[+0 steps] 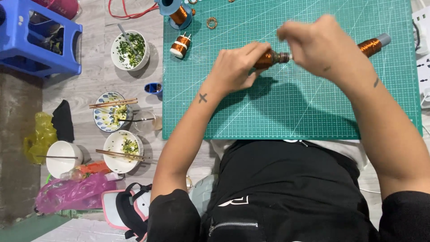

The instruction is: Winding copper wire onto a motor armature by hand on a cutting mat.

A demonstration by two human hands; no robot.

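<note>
Your left hand [235, 67] grips a copper wire coil [265, 59] above the green cutting mat [286, 112]; its long axis runs left-right. Your right hand [313, 45] pinches its right end. A pink plastic bag [71, 192] lies lower left.

Green gridded cutting mat [286, 112]; copper-orange wire coil [265, 59]; blue plastic stool [40, 40]; white bowls [123, 145]; pink bag [71, 192].
</note>
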